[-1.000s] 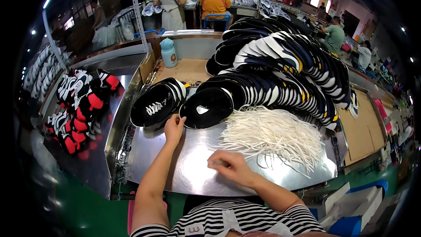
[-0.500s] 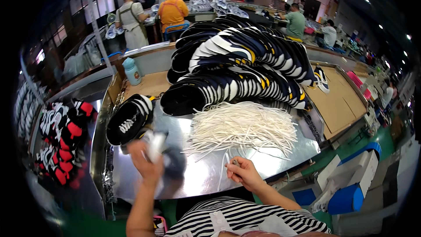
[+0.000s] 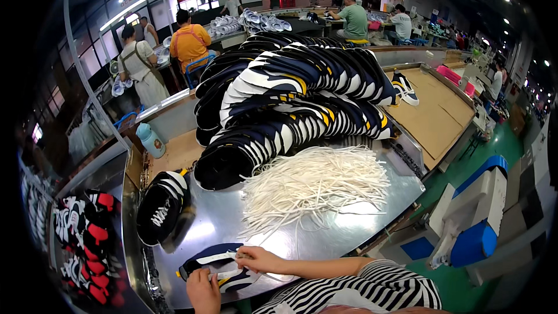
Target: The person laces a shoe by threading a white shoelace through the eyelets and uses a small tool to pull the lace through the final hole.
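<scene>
A navy, white and yellow shoe upper (image 3: 210,252) lies near the front edge of the metal table. My left hand (image 3: 203,289) closes its fingers on the upper's near edge. At the upper's right side, my right hand (image 3: 258,260) is pinched over the opening, gripping a white shoelace (image 3: 273,278) whose loose end trails below the wrist. A small greyish thing shows at the right fingertips, too small to name. Farther back lies a heap of white shoelaces (image 3: 317,189). To the left rests a dark shoe upper (image 3: 163,209) with white lace across its front.
Long stacked rows of navy and white shoe uppers (image 3: 302,90) fill the table's far side. A light blue bottle (image 3: 151,141) stands at the back left. Red, black and white uppers (image 3: 87,244) lie on the left. Cardboard (image 3: 433,113) covers the right-hand surface. Several people work beyond.
My left hand has brought the blurred upper down to the table's front edge. My right hand has moved left to it with the shoelace. The view has shifted too.
</scene>
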Motion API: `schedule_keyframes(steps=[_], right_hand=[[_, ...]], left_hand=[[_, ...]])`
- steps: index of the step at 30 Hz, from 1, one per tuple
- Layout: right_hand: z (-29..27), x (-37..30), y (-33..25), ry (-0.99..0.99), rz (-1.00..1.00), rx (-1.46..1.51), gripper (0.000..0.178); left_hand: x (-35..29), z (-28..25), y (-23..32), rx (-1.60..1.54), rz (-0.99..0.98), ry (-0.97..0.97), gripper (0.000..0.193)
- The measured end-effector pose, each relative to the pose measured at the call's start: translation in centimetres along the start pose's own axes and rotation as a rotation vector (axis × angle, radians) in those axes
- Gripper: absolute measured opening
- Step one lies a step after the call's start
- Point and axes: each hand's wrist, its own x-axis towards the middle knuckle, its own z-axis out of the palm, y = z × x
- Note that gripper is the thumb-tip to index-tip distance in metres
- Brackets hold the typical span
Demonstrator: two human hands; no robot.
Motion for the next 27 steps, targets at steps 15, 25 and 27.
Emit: schedule_keyframes(steps=[15,25,27], right_hand=[[1.4,-0.3,-4.2,0.183,-0.082,-0.011,0.035],[0.8,-2.2,-2.2,0.184,-0.200,0.039,0.030],[0.9,-3.0,-3.9,0.140,-0.151,-0.066,0.028]], left_hand=[[1.3,8.4,-5.5,-1.912,-0.681,-0.484,0.046],[0.1,5.4,2.8,-1.553,-0.810,-0.245,0.046],[-0.3,5.3,2.5,-1.576,-0.805,-0.234,0.042]])
